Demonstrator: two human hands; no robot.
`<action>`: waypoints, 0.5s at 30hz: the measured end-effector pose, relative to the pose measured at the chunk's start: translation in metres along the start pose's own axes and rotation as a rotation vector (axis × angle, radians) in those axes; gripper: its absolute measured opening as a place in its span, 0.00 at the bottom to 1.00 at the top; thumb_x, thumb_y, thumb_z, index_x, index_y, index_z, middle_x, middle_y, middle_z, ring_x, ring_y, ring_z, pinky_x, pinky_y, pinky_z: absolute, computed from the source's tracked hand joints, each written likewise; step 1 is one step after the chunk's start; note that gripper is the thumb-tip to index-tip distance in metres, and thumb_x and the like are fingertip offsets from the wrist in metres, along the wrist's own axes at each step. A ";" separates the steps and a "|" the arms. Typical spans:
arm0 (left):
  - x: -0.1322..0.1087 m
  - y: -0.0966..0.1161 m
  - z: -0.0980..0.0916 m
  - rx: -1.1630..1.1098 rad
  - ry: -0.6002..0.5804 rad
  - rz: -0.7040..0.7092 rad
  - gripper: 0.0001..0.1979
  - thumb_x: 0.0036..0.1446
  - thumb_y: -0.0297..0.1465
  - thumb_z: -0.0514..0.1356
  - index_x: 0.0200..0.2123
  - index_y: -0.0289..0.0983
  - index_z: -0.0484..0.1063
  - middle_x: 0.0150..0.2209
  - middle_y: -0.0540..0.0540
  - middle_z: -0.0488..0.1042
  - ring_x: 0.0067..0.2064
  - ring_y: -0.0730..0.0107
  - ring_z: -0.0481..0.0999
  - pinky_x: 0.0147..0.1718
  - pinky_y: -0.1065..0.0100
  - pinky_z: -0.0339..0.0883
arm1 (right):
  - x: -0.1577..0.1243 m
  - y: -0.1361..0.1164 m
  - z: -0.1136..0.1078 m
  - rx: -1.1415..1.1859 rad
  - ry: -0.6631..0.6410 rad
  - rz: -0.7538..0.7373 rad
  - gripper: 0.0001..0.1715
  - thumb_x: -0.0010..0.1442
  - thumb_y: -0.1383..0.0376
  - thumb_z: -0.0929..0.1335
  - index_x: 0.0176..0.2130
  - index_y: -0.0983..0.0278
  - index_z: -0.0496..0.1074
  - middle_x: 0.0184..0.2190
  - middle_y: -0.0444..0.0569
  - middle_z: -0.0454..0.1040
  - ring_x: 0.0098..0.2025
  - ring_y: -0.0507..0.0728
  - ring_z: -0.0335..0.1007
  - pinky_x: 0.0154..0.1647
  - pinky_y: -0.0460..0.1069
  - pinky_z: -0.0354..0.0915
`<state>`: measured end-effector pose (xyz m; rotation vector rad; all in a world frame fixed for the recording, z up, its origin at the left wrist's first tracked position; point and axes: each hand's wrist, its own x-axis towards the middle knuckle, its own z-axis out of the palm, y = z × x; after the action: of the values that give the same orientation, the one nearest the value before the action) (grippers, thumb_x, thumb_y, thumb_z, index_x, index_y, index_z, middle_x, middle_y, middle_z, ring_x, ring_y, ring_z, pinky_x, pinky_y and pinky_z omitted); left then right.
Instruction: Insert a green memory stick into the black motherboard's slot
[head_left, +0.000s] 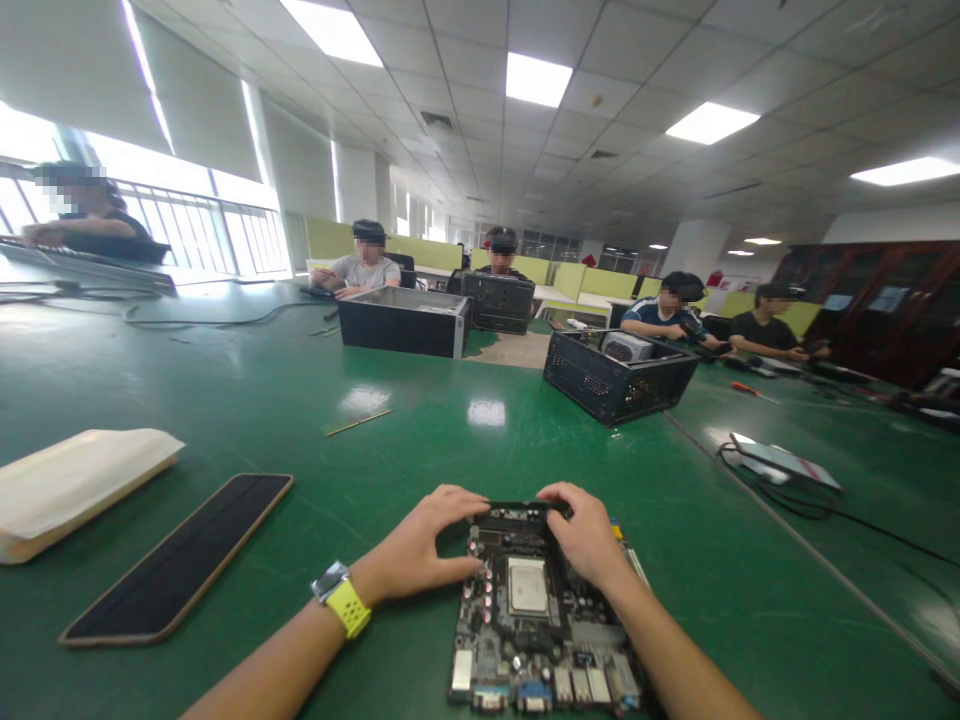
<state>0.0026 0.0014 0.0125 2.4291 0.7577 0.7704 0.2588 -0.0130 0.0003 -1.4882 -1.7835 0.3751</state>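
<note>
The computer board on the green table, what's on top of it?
The left hand and right hand rest on the far edge of the computer board. A silver square chip sits in the middle. What lies beneath the fingers and the right forearm is hidden.

- The single view comes from a camera on the person's head, looking forward and down over the glossy green tabletop (225, 400).
- It sits close above the dark printed circuit board with a silver square chip (529, 630), which lies at the lower edge.
- Its wide lens also takes in the far black metal computer case (405, 322) and the white tiled ceiling (637, 60).
</note>
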 end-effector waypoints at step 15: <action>-0.002 0.002 0.000 -0.079 -0.022 -0.065 0.30 0.50 0.43 0.65 0.56 0.43 0.64 0.55 0.42 0.67 0.56 0.55 0.64 0.56 0.52 0.57 | -0.001 0.001 0.000 -0.025 -0.002 0.037 0.15 0.48 0.72 0.61 0.33 0.63 0.74 0.34 0.47 0.76 0.40 0.57 0.68 0.44 0.50 0.61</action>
<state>0.0022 -0.0009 0.0126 2.3273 0.7789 0.7337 0.2597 -0.0137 -0.0004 -1.5403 -1.7707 0.3745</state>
